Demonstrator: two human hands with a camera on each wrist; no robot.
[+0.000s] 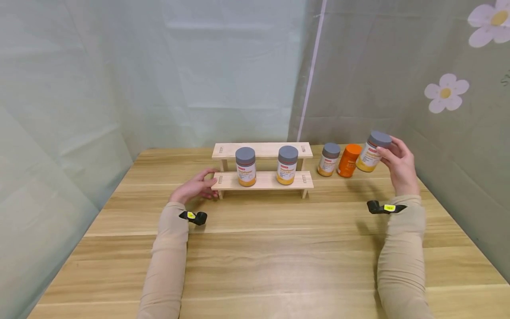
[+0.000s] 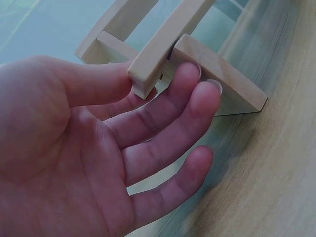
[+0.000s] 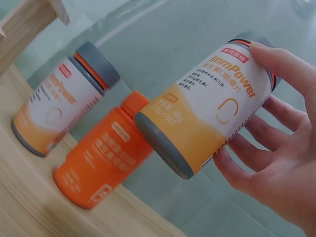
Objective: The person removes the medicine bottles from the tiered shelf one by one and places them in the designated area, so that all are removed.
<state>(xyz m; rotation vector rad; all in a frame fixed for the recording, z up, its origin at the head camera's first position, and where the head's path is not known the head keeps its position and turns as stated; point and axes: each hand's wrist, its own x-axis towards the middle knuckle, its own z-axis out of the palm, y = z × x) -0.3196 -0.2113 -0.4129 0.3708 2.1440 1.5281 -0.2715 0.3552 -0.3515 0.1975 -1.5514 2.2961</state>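
My right hand (image 1: 398,161) grips a grey-capped white and yellow bottle (image 1: 372,152), lifted off the table and tilted; its label (image 3: 217,106) faces the right wrist camera. An orange bottle (image 1: 348,160) and another grey-capped bottle (image 1: 329,159) stand on the table just left of it. A two-step wooden rack (image 1: 263,179) carries two grey-capped bottles (image 1: 245,166) (image 1: 287,165) on its lower step. My left hand (image 1: 195,187) rests against the rack's left end, fingers straight and touching the lower shelf end (image 2: 148,74) and leg (image 2: 222,81).
The wooden table (image 1: 279,257) is bounded by pale green cloth walls at the back and sides; the right wall has flower prints (image 1: 445,93). The rack's upper step (image 1: 263,149) holds nothing.
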